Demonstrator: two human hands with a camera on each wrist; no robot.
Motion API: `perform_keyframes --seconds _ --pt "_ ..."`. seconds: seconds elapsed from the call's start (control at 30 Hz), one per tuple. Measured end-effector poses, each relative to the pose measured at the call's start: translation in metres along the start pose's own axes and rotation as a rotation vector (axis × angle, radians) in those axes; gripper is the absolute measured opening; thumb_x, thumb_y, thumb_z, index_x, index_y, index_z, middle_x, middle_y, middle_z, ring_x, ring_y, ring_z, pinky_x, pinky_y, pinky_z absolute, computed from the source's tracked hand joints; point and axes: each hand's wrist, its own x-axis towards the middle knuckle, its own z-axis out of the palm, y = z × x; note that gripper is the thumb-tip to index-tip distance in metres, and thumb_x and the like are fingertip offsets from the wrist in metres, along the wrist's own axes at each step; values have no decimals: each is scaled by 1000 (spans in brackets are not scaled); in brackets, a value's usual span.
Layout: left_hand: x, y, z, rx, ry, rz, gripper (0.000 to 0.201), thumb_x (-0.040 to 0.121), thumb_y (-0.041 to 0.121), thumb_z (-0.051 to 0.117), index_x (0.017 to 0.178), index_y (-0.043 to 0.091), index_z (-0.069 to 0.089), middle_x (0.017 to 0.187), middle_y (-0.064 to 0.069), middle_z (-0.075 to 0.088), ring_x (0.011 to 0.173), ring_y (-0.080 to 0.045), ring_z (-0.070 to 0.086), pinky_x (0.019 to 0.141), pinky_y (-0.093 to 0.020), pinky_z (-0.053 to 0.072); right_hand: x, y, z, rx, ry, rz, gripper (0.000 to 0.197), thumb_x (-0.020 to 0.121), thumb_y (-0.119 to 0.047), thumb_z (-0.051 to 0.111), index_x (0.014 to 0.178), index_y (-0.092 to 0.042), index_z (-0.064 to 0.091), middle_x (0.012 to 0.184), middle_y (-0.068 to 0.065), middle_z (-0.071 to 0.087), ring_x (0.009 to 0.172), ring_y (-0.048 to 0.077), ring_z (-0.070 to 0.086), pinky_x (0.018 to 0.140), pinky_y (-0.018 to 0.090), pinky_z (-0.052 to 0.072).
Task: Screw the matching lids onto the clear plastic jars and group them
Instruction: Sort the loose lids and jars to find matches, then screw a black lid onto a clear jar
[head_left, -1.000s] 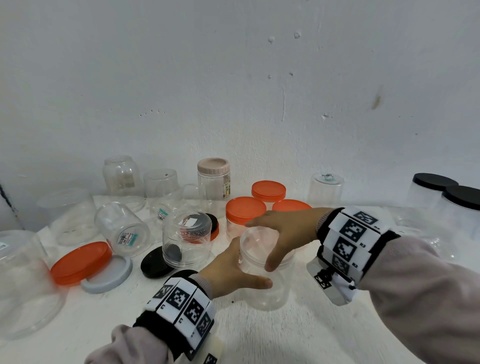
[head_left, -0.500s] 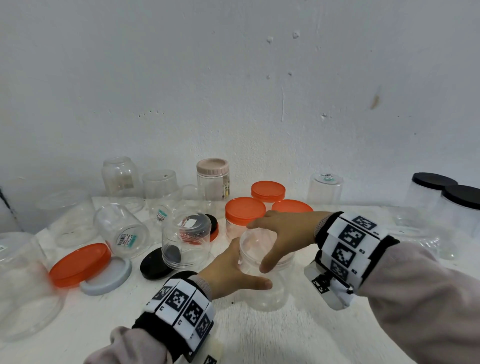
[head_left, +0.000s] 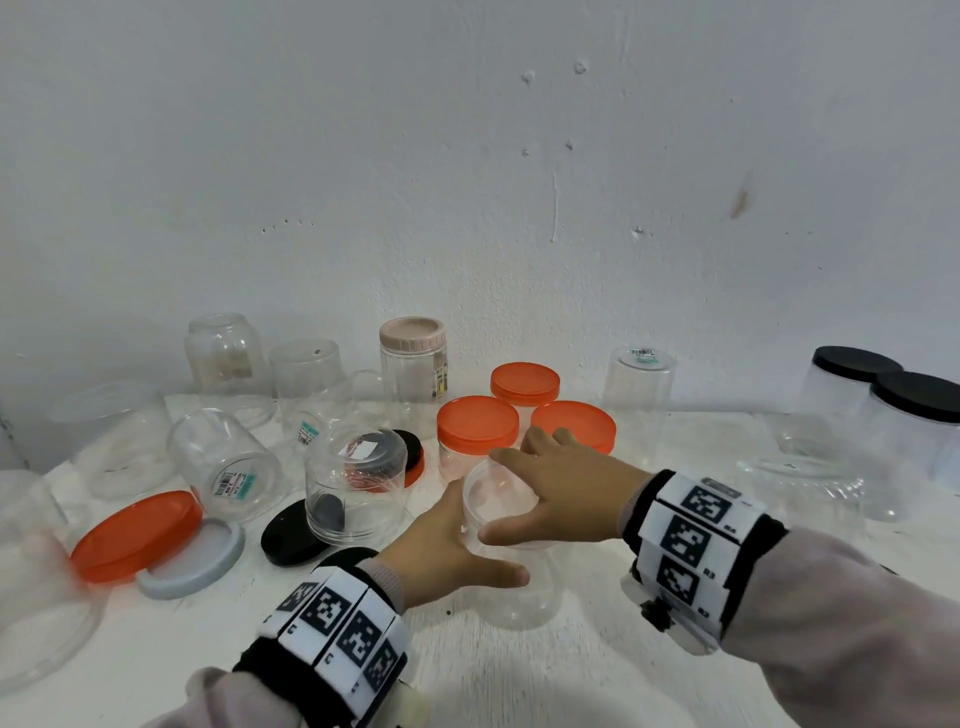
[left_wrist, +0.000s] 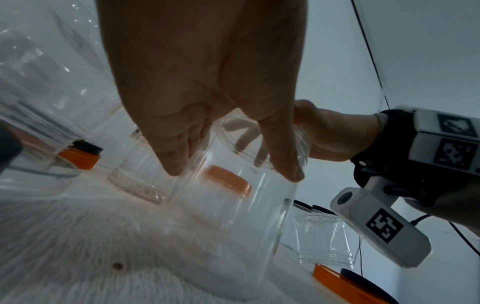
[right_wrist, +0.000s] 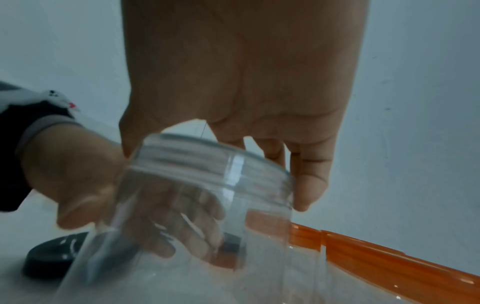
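At counter centre: left hand wraps the clear jar, standing upright on the counter.
Right hand: right hand pinches the clear lid by its rim.
Risk: crooked threading could jam the lid.
Nearby: orange-lidded jars just behind may get knocked.

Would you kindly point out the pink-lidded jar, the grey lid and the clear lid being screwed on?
pink-lidded jar (head_left: 414, 364): head view, clear body.
grey lid (head_left: 200, 564): head view, inner face.
clear lid (head_left: 497, 499): head view, top face.
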Motion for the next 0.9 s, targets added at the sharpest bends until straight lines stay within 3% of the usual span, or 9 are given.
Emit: perform_keyframes --seconds 0.17,0.27,0.37,0.57,0.73,0.9 --pt "0 2 -1 -2 -15 -11 106 56 38 89 140 37 24 134 22 45 125 -2 44 107 -27 40 -2 0 5 -56 34 -25 98 71 -84 34 148 -25 23 136 9 35 119 28 33 97 40 35" --pt "0 3 -1 19 -31 -21 109 48 49 86 138 39 26 133 22 46 124 -2 45 99 -17 42 4 6 -7 27 -75 -35 92 71 -85 40 145 -32 27 137 3 36 125 27 33 100 43 37" --pt "1 4 -4 15 -54 -31 104 49 44 88 130 51 24 129 25 47 122 2 45 95 -12 42 16 30 -30 98 -73 -13 80 79 -78 43 145 -37 30 143 0 37 132 26 31 106 43 32" --pt "3 12 -12 81 -84 -69 129 48 42 91 135 61 -3 138 31 27 130 -2 39 111 -25 35 46 112 -67 -11 115 302 74 86 -62 53 147 -28 28 146 4 31 132 31 28 105 46 33" --pt "7 26 -13 164 -59 -17 120 49 51 87 126 70 -3 136 40 22 125 18 28 99 -2 27 66 155 -71 -12 52 480 80 88 -58 53 151 -27 15 153 9 20 137 39 22 107 46 28" --pt "13 39 -9 222 -24 1 108 51 50 87 119 73 8 138 34 30 125 17 32 108 -13 29 80 170 -66 41 -61 505 86 90 -54 55 153 -23 6 155 16 15 138 36 30 107 43 32"
